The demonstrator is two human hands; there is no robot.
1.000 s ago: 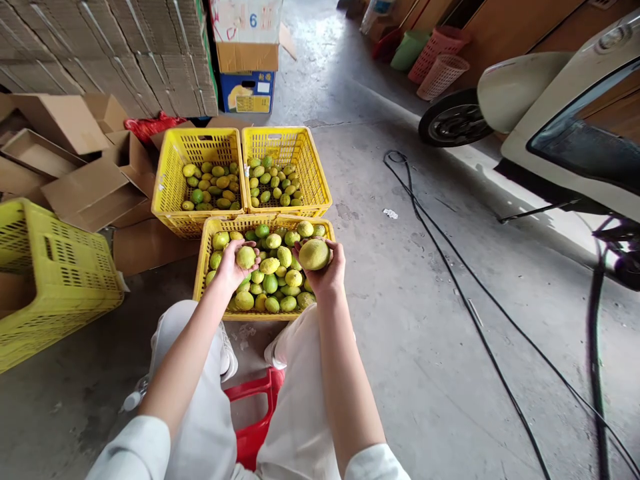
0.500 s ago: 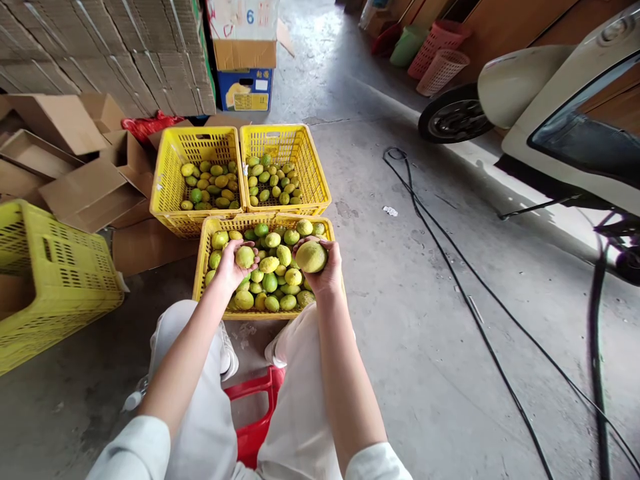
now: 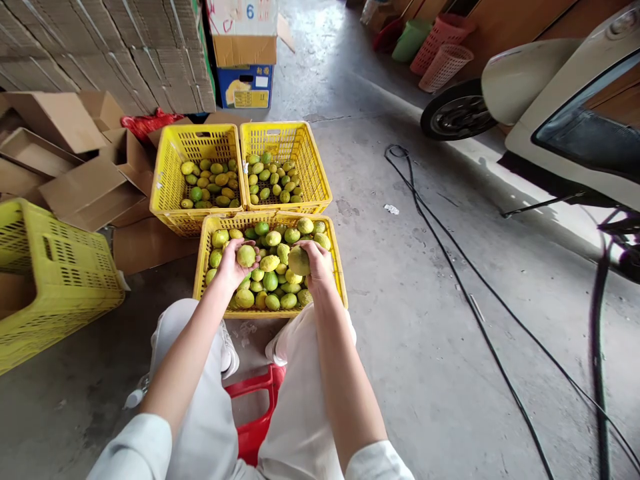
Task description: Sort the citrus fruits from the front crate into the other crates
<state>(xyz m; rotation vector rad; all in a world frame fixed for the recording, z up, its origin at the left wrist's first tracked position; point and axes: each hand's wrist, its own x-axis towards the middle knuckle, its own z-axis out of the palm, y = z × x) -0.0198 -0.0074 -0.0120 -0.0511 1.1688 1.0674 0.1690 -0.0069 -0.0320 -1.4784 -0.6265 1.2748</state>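
Over the front yellow crate (image 3: 199,270), heaped with green and yellow lemons (image 3: 270,281), I have both hands raised. My left hand (image 3: 231,269) is palm up, its fingers curled round a yellow-green lemon (image 3: 246,256). A larger, duller green lemon (image 3: 299,261) is in my right hand (image 3: 321,268), with the fingers wrapped over its top and right side. The two held lemons are apart, with the heaped fruit showing between them.
Behind stand two more yellow crates, left (image 3: 165,170) and right (image 3: 315,163), holding lemons. A yellow-green crate (image 3: 75,267) and cardboard boxes (image 3: 95,183) are at the left. Black cables (image 3: 465,293) cross the floor near a white scooter (image 3: 535,100). A red stool (image 3: 255,433) shows below me.
My right hand has turned over and shifted slightly left with its lemon, from palm up to fingers on top. The left hand has stayed nearly still with its lemon.
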